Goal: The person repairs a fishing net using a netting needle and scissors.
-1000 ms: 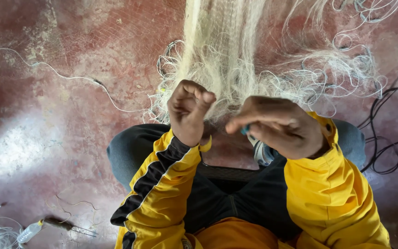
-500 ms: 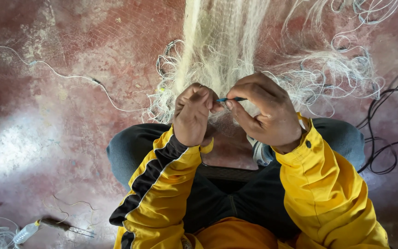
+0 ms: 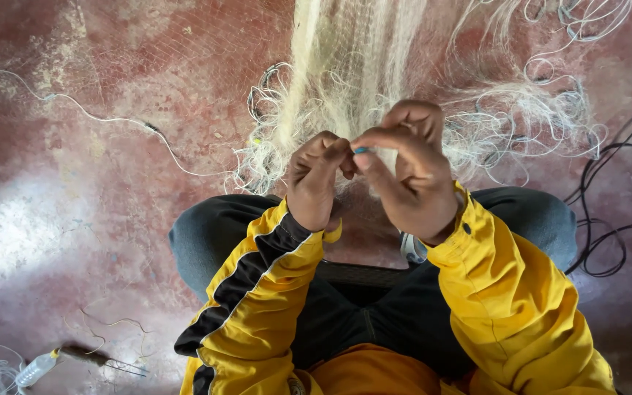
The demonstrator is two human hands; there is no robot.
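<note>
A pale cream fishing net [image 3: 352,66] hangs in a bunch down the middle and spreads into tangled line on the reddish floor. My left hand [image 3: 316,179] pinches strands of the net's lower edge, fingers closed. My right hand [image 3: 411,172] is raised beside it, fingertips touching the left hand's, and pinches a small blue tool [image 3: 360,150], of which only the tip shows. Both arms wear yellow sleeves with black stripes. I am seated with dark trousers, knees spread below the hands.
Loose white line [image 3: 521,117] lies in loops right of the net. Black cords [image 3: 608,212] curl at the right edge. A thin white string [image 3: 96,117] runs across the floor at left. A small clear bottle [image 3: 36,368] and a dark stick lie at the bottom left.
My right hand has risen from below the left hand and moved in, and its fingertips now meet the left hand at the net. The blue tool has turned, leaving only its tip visible.
</note>
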